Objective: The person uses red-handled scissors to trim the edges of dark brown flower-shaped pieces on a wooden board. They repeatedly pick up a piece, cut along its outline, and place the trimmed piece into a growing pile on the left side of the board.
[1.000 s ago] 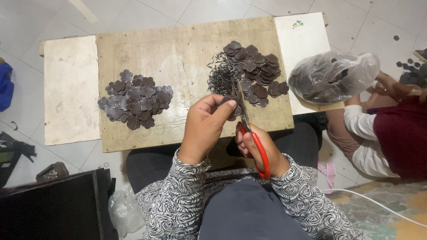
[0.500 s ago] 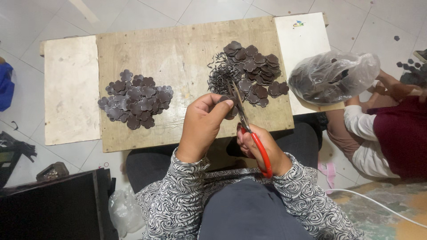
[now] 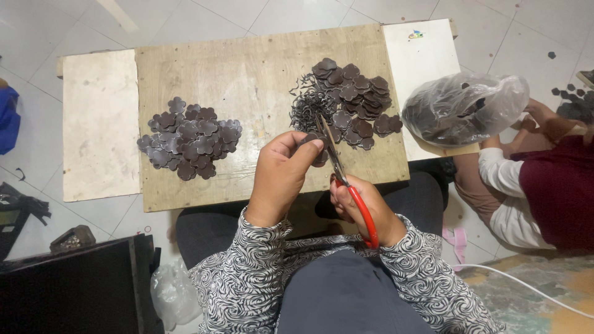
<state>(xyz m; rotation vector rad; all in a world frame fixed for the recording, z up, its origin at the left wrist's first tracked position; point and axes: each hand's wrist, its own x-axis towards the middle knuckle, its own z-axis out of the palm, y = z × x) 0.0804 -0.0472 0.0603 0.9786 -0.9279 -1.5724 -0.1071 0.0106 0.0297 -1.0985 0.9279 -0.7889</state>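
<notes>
Left hand [image 3: 281,179] pinched a dark flower-shaped piece [image 3: 312,143] above the wooden counter [image 3: 247,74], presenting its edge to red-handled scissors [image 3: 346,182] gripped by the right hand [image 3: 365,207], between the trimmed pile [image 3: 189,137] and uncut pile [image 3: 352,102].

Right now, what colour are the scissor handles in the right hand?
Red: the scissor handles in the right hand, seen in the head view.

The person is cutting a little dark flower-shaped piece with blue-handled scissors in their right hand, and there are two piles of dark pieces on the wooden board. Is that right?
Not quite. The head view shows the scissors have red handles, not blue. The rest holds: the right hand works them, the left hand pinches a small dark flower-shaped piece at the blades, and two piles of dark pieces lie on the wooden board.
</notes>
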